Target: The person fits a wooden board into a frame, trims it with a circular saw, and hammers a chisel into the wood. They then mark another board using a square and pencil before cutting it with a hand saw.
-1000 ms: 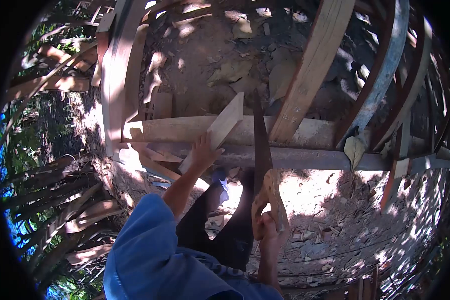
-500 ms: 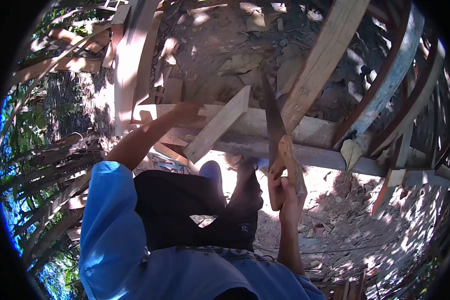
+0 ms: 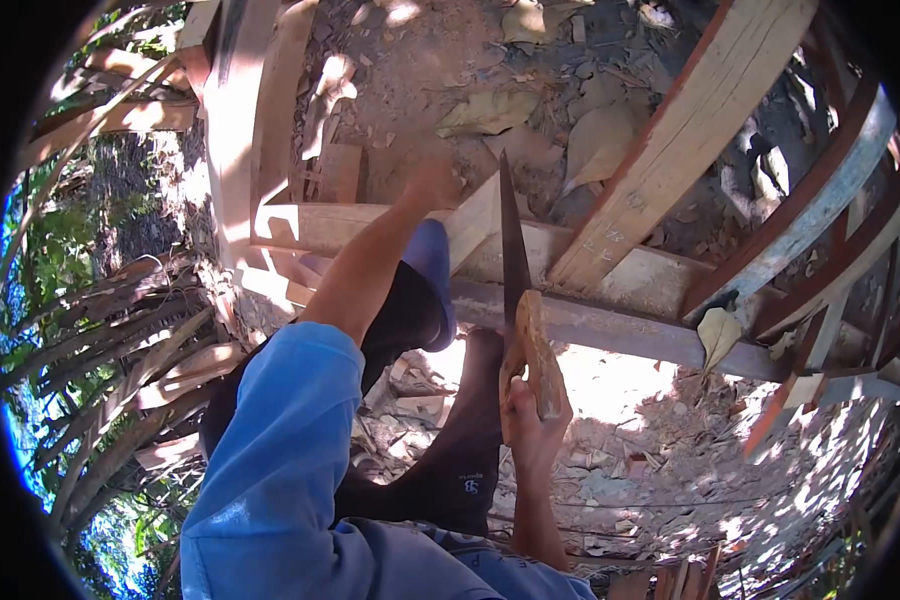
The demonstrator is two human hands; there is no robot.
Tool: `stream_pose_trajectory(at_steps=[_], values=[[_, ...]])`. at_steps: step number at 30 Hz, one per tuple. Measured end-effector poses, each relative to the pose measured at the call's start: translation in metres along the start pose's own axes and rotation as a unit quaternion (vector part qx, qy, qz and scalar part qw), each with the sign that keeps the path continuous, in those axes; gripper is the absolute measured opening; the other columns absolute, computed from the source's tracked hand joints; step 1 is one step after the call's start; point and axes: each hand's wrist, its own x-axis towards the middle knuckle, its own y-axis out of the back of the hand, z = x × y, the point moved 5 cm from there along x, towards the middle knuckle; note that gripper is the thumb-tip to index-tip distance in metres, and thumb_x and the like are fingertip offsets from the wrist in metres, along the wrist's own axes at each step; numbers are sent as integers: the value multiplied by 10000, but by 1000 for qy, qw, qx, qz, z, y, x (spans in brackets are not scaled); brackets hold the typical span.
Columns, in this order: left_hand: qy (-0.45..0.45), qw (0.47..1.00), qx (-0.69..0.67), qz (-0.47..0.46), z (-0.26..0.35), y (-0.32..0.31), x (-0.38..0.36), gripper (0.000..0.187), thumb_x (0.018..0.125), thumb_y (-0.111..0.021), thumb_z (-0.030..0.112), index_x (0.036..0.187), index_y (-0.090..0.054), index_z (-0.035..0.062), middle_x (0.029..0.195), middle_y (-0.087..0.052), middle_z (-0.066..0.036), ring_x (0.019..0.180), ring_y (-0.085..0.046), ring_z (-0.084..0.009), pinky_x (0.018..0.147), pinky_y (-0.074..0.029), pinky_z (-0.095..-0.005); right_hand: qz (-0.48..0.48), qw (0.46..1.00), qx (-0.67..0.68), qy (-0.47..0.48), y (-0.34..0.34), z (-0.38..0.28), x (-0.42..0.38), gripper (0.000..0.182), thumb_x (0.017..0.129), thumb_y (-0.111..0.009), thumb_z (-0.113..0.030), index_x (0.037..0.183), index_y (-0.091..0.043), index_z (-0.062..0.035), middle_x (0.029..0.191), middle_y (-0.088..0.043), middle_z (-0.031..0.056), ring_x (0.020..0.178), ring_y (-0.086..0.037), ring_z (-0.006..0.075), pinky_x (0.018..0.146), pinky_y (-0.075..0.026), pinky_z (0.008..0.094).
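Observation:
My right hand is wrapped round the wooden handle of a handsaw. Its dark blade points away from me, its upper part right beside the end of a short board. That board lies slantwise across a long wooden beam. Beyond the beam, my left hand is close to the board's far edge, its fingers smeared by motion. My foot in a blue boot is up at the board's near part, hiding some of it.
Thick timbers rise from the beam on the right, and upright planks stand at left. Dry leaves and wood scraps litter the ground. Dry palm fronds are piled at far left.
My left hand has moved right and away from me, toward the board's end. One booted foot has come up to the board. The saw, still in my right hand, has shifted left, its blade now beside the board.

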Motion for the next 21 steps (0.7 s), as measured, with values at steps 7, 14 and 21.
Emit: stream_pose_trajectory(at_steps=[7, 14, 21], values=[[-4, 997, -76, -33, -2, -100, 33, 414, 875, -513, 186, 1246, -642, 55, 1138, -669, -262, 1077, -643, -407, 947, -501, -490, -11, 999, -42, -3, -27, 26, 47, 482, 895, -668, -154, 1314, -556, 58, 1036, -634, 113, 921, -585, 165, 812, -453, 296], [-37, 990, -132, -27, 21, -74, 22, 571, 873, -496, 109, 1443, -502, 150, 1155, -651, -264, 1061, -632, -423, 906, -500, -507, 5, 996, -74, 40, -37, 19, 48, 456, 894, -638, -183, 1275, -572, 58, 730, -583, 29, 608, -542, 74, 522, -423, 215], [-53, 994, -77, -50, 17, -79, 38, 572, 857, -515, 109, 1420, -542, 208, 1138, -667, -241, 1058, -648, -395, 901, -520, -489, -13, 997, -72, -23, -44, 7, 46, 591, 888, -678, -79, 1418, -467, 79, 1154, -676, 138, 972, -629, 134, 859, -509, 291]])
